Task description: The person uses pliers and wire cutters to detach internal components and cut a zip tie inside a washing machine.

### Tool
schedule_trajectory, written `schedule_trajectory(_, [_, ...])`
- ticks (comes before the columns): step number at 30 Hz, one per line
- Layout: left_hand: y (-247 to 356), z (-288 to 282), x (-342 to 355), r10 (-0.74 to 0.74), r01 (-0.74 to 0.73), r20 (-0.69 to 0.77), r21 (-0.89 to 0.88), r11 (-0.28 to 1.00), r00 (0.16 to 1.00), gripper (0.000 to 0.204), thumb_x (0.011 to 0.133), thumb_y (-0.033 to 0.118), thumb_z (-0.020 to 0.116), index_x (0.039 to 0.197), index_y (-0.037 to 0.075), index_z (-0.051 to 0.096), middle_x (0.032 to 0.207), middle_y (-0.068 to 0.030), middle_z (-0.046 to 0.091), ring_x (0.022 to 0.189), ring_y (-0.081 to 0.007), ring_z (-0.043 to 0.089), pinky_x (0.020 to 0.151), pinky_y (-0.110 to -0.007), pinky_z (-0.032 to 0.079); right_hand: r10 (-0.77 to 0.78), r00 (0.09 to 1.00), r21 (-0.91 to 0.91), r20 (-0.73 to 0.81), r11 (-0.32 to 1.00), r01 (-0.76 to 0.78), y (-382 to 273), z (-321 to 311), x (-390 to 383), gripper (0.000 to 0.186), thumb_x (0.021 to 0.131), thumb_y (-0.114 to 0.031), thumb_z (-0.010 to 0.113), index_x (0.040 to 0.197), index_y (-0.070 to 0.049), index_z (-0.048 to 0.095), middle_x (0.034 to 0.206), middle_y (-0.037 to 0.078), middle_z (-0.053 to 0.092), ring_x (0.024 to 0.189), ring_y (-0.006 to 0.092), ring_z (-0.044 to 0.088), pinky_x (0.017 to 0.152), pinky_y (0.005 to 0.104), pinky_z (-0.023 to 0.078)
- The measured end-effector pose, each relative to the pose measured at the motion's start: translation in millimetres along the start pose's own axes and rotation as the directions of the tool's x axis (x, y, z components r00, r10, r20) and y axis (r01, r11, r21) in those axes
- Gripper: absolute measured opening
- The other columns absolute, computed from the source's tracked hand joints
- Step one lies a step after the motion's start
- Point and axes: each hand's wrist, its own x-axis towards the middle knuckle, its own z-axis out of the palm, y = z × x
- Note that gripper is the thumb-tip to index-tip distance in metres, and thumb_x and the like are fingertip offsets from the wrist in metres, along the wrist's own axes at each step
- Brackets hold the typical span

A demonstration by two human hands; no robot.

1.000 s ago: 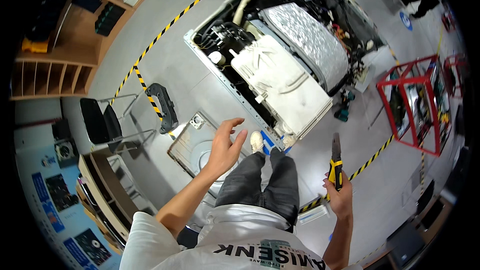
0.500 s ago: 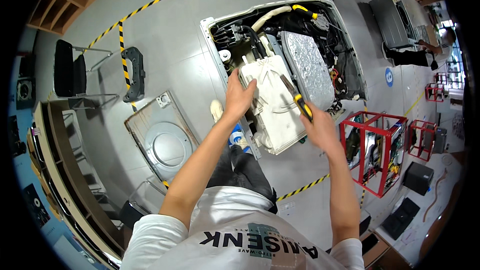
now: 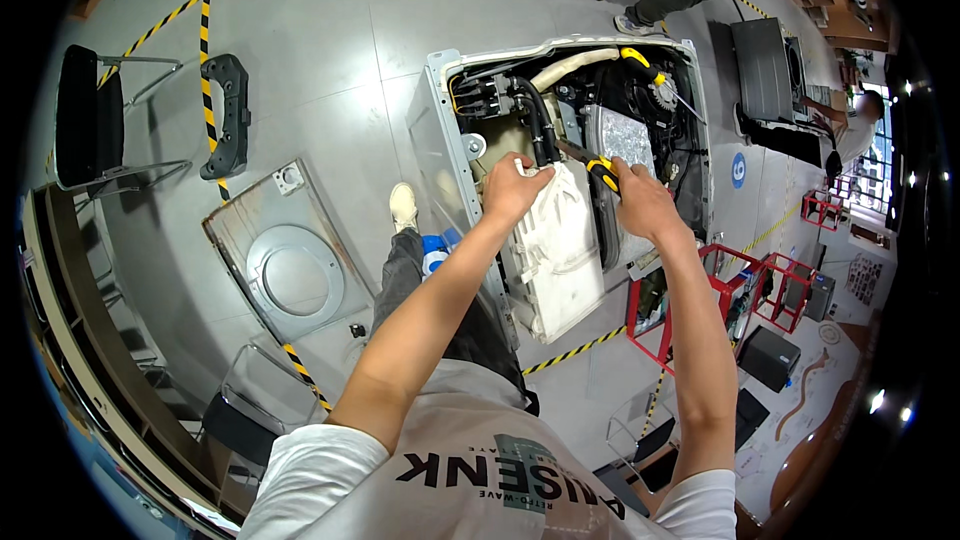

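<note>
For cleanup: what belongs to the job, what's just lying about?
In the job:
yellow-and-black-handled pliers, in right hand
off-white plastic box, at left hand
two black hoses
open white metal cabinet

Apparently lying about:
grey metal panel with round hole
curved black plastic part
metal-legged black chair

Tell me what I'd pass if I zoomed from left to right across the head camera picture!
Black chair → panel with a round hole → white shoe → left hand → held yellow-and-black tool → right hand → blue floor sticker
</note>
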Motion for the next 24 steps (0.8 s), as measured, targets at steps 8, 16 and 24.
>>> schedule_trajectory(8, [-5,7,-6,0.087,-0.086,-0.060,0.020,0.996,0.994,0.045,0.072,0.037,0.084,0.096,0.000,0.071,0.086,-0.0214,0.072,0.084,-0.0362,0.070,0.080,-0.041,0.053,-0.012,0.998,-0.192,0.059,0.981,0.023,-17,-17,11,0.065,0.081,-0.001,0.056,0.143,0.003,0.038,0.129,0.035,0.050,0.111,0.0471,0.062,0.094,0.0473,0.052])
schedule_trajectory(16, [-6,5,-7,0.161,-0.161,-0.075,0.008,0.987,0.984,0.042,0.074,0.035,0.083,0.093,-0.001,0.071,0.084,-0.0234,0.071,0.082,-0.0374,0.070,0.077,-0.042,0.053,0.071,0.975,-0.314,0.213,0.949,0.000,-37,-29,28,0.068,0.083,-0.009,0.060,0.142,0.011,0.036,0.132,0.041,0.046,0.117,0.0497,0.058,0.094,0.0461,0.053])
schedule_trajectory(24, [-9,8,-7,0.151,-0.152,-0.085,-0.014,0.988,0.985,0.040,0.074,0.033,0.083,0.092,-0.001,0.071,0.080,-0.0222,0.070,0.079,-0.0357,0.070,0.074,-0.041,0.053,0.104,0.970,-0.541,0.219,0.840,0.032,-72,-44,38,0.051,0.083,-0.006,0.058,0.130,0.009,0.046,0.126,0.033,0.055,0.114,0.0442,0.061,0.092,0.0434,0.054])
